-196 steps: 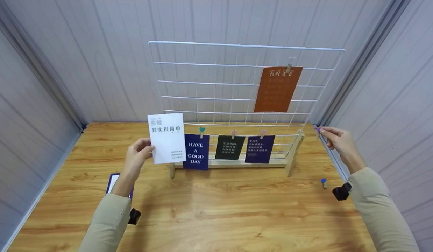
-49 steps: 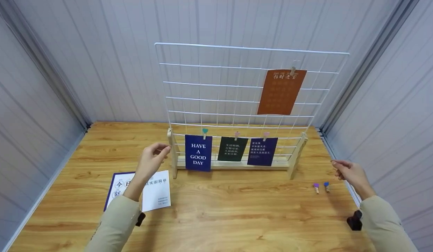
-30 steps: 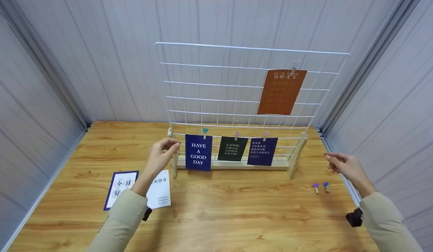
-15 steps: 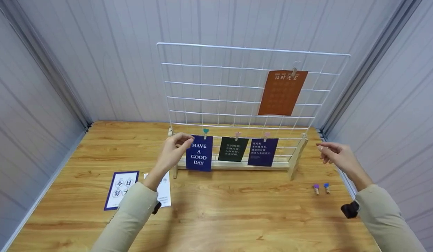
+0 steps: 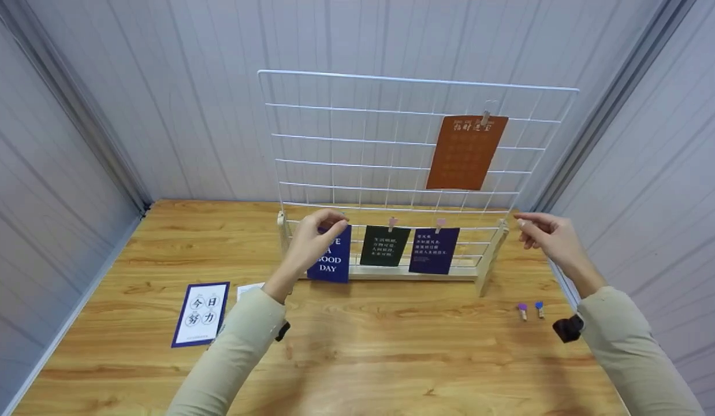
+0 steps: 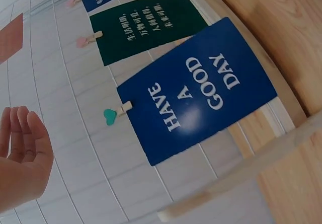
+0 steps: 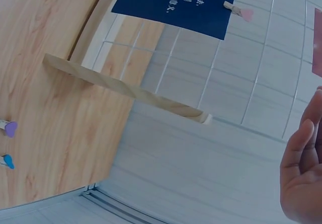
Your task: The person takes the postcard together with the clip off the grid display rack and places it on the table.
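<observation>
Both hands are raised and hold nothing, their fingers relaxed. In the head view my left hand (image 5: 311, 242) overlaps the blue HAVE A GOOD DAY card (image 5: 328, 268), hiding most of its teal heart clip. The left wrist view shows that clip (image 6: 114, 113) on the card's edge, apart from the hand. My right hand (image 5: 557, 237) is beside the right wooden foot of the white wire grid rack (image 5: 346, 138). On the lowest row also hang a dark green card (image 5: 384, 247) and a purple-blue card (image 5: 434, 252), each under a pink heart clip. An orange card (image 5: 467, 156) is clipped higher up.
On the wooden table (image 5: 392, 358), a purple-bordered white card (image 5: 201, 315) lies at the left. Next to it is a white card (image 5: 248, 289), mostly covered by my left arm. A purple heart clip (image 5: 522, 311) and a blue one (image 5: 539, 309) lie at the right.
The white card from my left hand and the purple clip from my right now lie on the table. Since then both hands have risen toward the rack, the left moving right and the right slightly left.
</observation>
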A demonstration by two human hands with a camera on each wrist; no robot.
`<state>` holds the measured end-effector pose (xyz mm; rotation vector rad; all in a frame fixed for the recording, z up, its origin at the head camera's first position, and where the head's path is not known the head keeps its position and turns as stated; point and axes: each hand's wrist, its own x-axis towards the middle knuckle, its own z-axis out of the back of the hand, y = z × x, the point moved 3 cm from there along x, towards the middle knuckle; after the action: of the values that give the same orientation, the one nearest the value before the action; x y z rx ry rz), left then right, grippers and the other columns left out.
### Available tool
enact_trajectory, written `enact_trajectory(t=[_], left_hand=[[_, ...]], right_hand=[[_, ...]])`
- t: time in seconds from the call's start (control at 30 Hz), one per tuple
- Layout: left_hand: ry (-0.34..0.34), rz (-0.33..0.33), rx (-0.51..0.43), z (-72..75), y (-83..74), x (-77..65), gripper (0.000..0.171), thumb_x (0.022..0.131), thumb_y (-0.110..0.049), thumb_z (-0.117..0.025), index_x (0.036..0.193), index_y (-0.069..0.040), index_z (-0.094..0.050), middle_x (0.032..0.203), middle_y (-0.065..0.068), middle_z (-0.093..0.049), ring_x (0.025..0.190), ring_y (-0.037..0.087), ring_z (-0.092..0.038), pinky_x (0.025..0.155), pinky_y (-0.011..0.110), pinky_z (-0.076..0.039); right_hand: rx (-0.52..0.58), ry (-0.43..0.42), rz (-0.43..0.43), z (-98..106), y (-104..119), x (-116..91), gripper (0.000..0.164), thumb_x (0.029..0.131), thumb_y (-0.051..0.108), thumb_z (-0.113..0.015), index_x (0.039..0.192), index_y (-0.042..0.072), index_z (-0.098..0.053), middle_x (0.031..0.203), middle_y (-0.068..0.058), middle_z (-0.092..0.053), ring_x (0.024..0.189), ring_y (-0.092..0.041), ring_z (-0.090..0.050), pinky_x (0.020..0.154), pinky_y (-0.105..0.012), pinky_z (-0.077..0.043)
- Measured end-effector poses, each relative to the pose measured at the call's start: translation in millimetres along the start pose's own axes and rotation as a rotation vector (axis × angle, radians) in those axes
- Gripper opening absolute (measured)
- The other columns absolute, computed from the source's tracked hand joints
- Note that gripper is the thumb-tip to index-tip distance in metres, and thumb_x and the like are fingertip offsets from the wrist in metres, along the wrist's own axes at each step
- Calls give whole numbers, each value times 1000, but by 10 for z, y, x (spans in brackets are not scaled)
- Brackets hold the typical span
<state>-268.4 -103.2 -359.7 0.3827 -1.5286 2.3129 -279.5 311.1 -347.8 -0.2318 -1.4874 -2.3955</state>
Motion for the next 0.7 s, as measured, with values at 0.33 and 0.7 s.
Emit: enact_trajectory(t=[0.33, 0.7], left_hand=[[6, -75, -35, -152, -219, 181, 18, 86, -18, -57, 94, -3, -64, 88, 3, -60, 80, 16, -55, 71, 30, -45], [28, -95, -51, -336, -427, 368, 19, 88, -19, -55, 98, -4, -62, 91, 1, -59, 84, 12, -53, 73, 24, -44]], right_hand=[[65, -51, 57, 23, 210, 170, 24, 88, 12, -54, 106, -2, -61, 68, -12, -59, 54, -14, -56, 49, -20, -47], [108, -71, 87, 18, 542, 290, 21, 87, 8, -55, 104, -1, -62, 67, -11, -60, 55, -13, -57, 49, -18, -46]])
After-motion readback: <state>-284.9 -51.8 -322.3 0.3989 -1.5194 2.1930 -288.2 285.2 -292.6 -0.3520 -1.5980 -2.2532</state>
